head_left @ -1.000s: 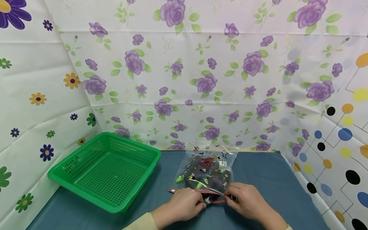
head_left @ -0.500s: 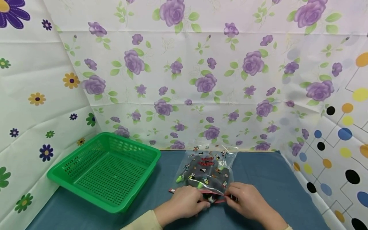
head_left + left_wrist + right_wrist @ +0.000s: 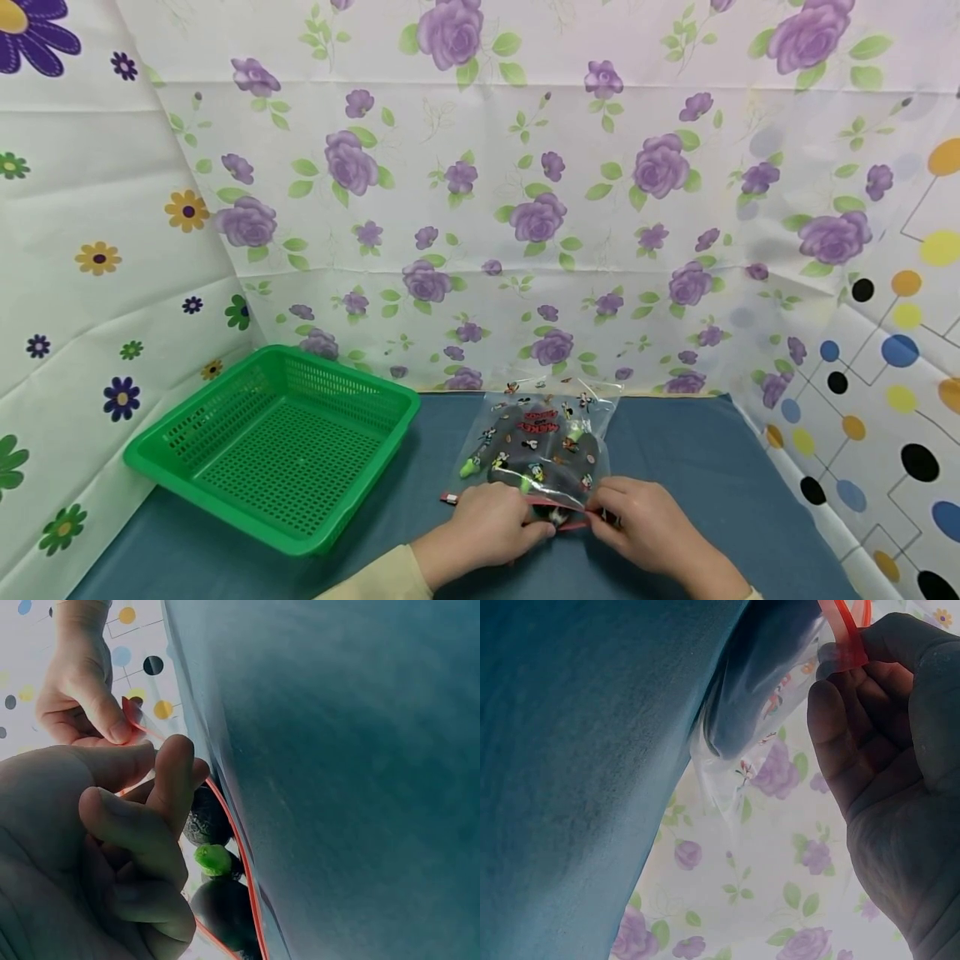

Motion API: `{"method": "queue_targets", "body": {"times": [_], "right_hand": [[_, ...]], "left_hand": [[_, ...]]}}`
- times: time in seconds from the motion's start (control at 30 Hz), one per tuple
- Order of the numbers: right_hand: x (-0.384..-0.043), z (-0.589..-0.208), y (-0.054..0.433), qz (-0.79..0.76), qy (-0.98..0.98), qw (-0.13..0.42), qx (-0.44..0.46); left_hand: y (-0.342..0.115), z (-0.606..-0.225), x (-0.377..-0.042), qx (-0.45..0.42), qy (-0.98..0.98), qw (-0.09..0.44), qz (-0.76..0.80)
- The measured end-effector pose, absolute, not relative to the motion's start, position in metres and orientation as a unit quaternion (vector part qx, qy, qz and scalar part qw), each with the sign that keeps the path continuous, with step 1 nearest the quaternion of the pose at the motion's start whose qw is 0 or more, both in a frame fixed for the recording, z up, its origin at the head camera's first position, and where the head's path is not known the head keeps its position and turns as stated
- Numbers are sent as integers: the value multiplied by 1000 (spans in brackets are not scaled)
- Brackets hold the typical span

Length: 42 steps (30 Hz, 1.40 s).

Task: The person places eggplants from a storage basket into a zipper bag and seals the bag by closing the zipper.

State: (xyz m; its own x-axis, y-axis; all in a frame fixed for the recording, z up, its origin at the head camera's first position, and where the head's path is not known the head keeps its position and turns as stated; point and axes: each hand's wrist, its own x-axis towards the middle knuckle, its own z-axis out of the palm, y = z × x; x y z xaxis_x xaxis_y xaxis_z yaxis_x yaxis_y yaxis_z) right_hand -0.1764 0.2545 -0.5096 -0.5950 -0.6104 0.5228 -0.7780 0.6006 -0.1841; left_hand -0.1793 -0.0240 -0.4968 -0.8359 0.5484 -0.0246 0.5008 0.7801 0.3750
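A clear zip bag (image 3: 551,446) with cartoon prints and a red zip edge lies on the blue cloth, its mouth toward me. Dark eggplants (image 3: 221,907) with green stems (image 3: 214,859) show through the plastic and between the parted red edges. My right hand (image 3: 648,525) pinches the right end of the red zip edge (image 3: 847,637) between thumb and fingers. At the mouth, my left hand (image 3: 491,525) has its fingers curled around the near edge, thumb against the index finger. Part of that edge is hidden behind the left hand.
A green perforated basket (image 3: 300,546) stands to the left on the blue cloth (image 3: 697,467). Flower-printed sheets (image 3: 487,325) rise behind and on the left. Another sheet with coloured dots (image 3: 855,492) borders the right side.
My left hand has slid slightly to the right along the bag's mouth, toward the right hand. An eggplant inside has shifted a little. The right hand keeps its place.
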Motion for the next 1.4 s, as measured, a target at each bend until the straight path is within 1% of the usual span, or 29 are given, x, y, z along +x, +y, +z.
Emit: {"method": "queue_targets", "body": {"times": [0.53,0.8,1.2,1.4], "right_hand": [[-176,-511,255,198,-869,219,398],[-176,-513,255,199,-868,220,399],[-177,-513,255,197,-870,214,398],[-177,-512,255,195,-871,211,398]], "left_hand": [[-17,-499,-182,272,952,34,134],[-16,-501,-184,270,951,39,145],[-12,-500,-185,240,957,62,150],[-11,-501,-185,241,960,56,134]]}}
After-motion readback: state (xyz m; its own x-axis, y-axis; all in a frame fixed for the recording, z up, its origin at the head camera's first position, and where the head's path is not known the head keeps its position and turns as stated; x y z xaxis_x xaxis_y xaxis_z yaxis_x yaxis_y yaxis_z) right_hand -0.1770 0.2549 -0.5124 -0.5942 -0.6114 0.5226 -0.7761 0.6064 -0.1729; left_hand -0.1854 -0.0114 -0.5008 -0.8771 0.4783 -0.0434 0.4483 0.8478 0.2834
